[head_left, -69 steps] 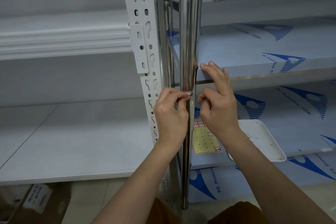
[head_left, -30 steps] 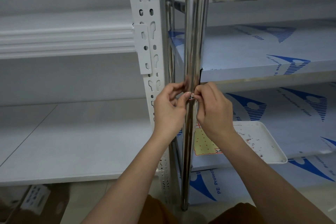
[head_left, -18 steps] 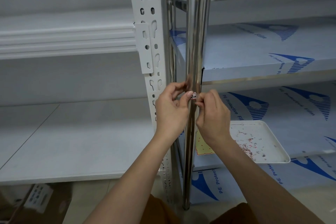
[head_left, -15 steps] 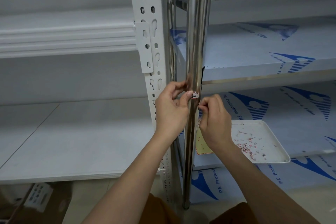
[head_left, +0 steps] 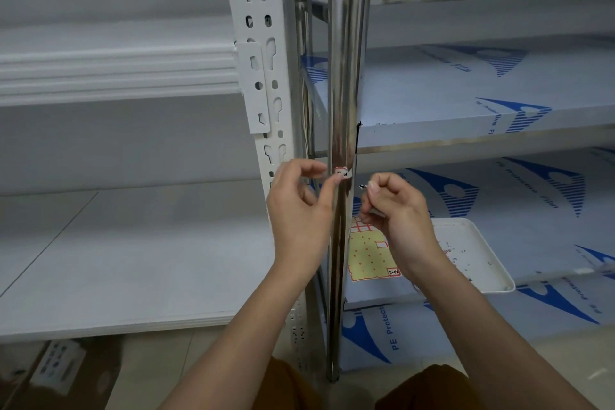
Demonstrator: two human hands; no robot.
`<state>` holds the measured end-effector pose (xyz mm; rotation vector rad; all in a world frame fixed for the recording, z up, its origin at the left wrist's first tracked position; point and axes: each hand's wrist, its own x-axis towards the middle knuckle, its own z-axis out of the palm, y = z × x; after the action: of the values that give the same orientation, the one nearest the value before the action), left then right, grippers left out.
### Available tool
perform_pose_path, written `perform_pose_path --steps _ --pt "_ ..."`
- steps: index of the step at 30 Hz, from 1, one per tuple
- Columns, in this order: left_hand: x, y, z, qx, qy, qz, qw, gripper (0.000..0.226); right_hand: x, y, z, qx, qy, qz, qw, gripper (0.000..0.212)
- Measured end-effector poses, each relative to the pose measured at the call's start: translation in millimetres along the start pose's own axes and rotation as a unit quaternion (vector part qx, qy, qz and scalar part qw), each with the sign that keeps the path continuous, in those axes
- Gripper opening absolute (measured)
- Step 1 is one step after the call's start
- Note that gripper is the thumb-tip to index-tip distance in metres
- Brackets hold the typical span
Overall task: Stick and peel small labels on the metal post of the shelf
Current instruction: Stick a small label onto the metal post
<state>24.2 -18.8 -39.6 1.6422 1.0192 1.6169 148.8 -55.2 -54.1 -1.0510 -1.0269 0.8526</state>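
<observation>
The shelf [head_left: 466,103], its boards under blue-printed film, stands behind my fingers, and its polished post [head_left: 344,76] runs upright between my two hands, so either hand can reach the working face. Below and beyond my right fingers, a white tray [head_left: 492,276] holding small red-and-white scraps lies on the lower board, placed, I judge, to catch peeled waste. Beside it, under my right wrist, lies the yellow sheet [head_left: 366,256], mostly stripped, a few red-bordered labels remaining at its top. My left hand [head_left: 299,209] sits just left of the post, fingers curled, thumb tip touching the edge of the label [head_left: 342,172] stuck on the post; I judge this steadies or lifts that edge. The label is small, white, red-trimmed, with dark print I cannot read. My right hand [head_left: 396,209], just right of the post and clear of it, pinches a tiny bit [head_left: 363,186] with a dark mark between thumb and forefinger; its nature I cannot tell.
</observation>
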Motion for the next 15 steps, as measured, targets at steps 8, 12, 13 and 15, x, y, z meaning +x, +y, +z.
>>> perform_pose_path --steps 8,12,13,15 --pt "-13.3 6.2 6.3 -0.055 -0.117 -0.055 0.99 0.017 -6.5 -11.9 0.2 0.096 -0.028 0.04 0.994 0.022" --pt "-12.2 7.8 5.6 -0.077 -0.121 -0.073 0.987 0.012 -8.4 -15.1 -0.3 0.095 -0.033 0.041 0.994 0.02" --pt "-12.3 8.0 5.7 -0.084 -0.122 -0.078 0.986 0.012 -8.6 -15.3 -0.6 0.09 -0.036 0.04 0.994 0.02" --pt "-12.9 7.7 5.7 -0.091 -0.123 -0.081 0.985 0.012 -9.0 -15.4 -1.1 0.077 -0.042 0.041 0.995 0.02"
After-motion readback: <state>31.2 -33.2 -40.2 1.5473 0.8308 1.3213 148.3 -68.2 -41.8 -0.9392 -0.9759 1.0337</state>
